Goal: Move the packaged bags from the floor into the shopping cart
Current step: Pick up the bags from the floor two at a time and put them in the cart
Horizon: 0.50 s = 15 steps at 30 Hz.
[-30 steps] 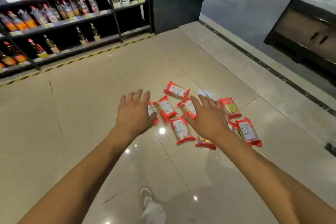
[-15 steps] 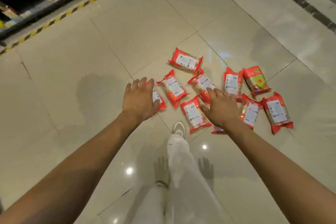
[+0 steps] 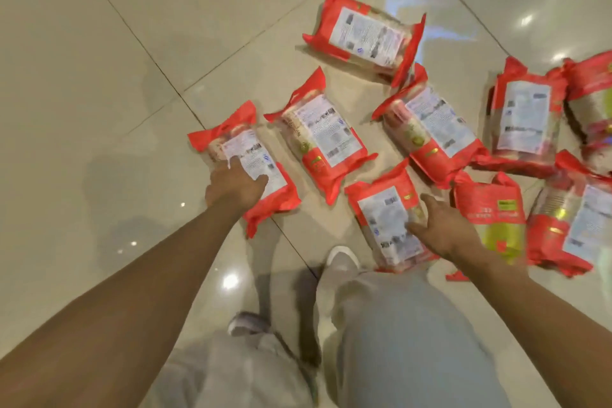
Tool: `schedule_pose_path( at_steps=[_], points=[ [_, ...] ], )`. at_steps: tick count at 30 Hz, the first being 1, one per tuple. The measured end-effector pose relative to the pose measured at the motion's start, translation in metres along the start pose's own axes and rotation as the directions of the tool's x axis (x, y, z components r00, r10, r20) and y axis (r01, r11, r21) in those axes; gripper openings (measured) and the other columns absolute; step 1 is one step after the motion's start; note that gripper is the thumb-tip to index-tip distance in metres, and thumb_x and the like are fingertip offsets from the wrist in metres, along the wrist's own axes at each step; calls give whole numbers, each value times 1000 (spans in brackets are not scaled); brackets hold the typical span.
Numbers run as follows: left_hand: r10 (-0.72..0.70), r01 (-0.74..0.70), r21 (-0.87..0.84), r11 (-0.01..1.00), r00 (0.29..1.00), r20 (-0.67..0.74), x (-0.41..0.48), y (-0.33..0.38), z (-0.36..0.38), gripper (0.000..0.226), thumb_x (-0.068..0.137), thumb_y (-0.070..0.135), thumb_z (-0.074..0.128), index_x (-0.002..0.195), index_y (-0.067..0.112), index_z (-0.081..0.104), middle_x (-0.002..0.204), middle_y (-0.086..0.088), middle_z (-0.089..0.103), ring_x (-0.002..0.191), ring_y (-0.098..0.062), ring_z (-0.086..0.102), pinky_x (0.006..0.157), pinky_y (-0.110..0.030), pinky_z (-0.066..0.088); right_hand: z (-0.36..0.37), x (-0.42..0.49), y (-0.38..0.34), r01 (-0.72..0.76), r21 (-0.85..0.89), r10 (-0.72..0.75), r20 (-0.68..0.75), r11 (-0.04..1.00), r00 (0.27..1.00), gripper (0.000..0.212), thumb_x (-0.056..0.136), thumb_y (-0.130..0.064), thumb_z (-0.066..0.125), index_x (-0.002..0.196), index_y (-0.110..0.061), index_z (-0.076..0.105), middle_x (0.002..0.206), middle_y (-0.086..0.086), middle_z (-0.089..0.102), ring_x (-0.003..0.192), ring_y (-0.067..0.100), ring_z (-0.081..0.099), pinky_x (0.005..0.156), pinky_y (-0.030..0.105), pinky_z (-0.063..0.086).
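The left hand (image 3: 235, 183) lay on the leftmost bag (image 3: 246, 169), fingers spread flat over its label and thumb out toward three o'clock — touching the wrapper but not closed round it. That bag ran its long axis from about eleven o'clock to five o'clock, so the fingers pointed nearly along its length. The right hand (image 3: 442, 231) was open too, its fingertips against the right edge of the nearest bag (image 3: 389, 222), which lay almost along the twelve-to-six line just ahead of the person's shoes; whether the thumb had hooked under the film I could not tell (motion blur smeared that edge). Each hand therefore had its own bag directly under or beside it, and the likely next move was to curl the fingers across the short width of each. The remaining bags sat on the tiled floor (image 3: 99, 76) further off — one (image 3: 323, 134) at twelve o'clock from the left hand, one (image 3: 366, 35) beyond it, others spread toward two and three o'clock. No shopping cart was in view, so nothing could be said of its contents.
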<state>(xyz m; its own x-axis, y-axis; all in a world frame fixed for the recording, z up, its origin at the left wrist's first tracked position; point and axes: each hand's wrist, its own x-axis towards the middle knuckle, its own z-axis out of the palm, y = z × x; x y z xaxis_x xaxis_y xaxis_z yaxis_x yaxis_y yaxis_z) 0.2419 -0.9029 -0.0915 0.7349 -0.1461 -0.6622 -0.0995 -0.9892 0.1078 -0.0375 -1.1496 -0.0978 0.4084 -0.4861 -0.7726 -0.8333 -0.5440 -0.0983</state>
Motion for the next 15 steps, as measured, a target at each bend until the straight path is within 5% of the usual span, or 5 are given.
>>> schedule_pose_path(
  at_steps=[4,7,9,12,15],
  points=[
    [-255,237,-392,889,967,7,86,-40,70,91,81,50,77,148,2,37,146,-23,47,136,-41,46,111,-47,42,58,76,26,-90,250,89,17,964,996,74,75,-45,79,134,-18,43,115,9,66,94,30,64,82,40,50],
    [-331,338,-745,575,929,166,121,-65,103,94,58,49,88,134,4,54,126,-16,68,112,-35,68,99,-50,56,74,111,37,-152,421,126,88,894,988,67,69,-31,90,124,-20,52,94,-10,68,79,11,64,66,27,45],
    [-274,339,-844,416,932,239,127,-69,113,67,64,35,92,120,7,67,109,-13,77,96,-31,75,91,-49,61,79,122,43,-163,464,130,103,871,986,73,55,-41,95,114,-21,57,90,-12,71,78,12,68,63,22,47],
    [-256,311,-881,355,939,228,125,-68,113,50,71,22,91,113,5,71,103,-14,78,90,-31,77,86,-49,62,82,123,49,-157,474,136,79,866,988,84,44,-52,97,113,-21,60,94,-5,75,82,16,72,66,29,54],
    [-288,306,-875,376,936,204,99,-70,86,79,47,39,97,113,7,69,103,-12,78,85,-29,78,80,-48,64,60,81,30,-136,557,175,-18,819,984,77,54,-40,96,116,-23,53,96,-5,71,81,14,69,67,32,51]
  ],
)
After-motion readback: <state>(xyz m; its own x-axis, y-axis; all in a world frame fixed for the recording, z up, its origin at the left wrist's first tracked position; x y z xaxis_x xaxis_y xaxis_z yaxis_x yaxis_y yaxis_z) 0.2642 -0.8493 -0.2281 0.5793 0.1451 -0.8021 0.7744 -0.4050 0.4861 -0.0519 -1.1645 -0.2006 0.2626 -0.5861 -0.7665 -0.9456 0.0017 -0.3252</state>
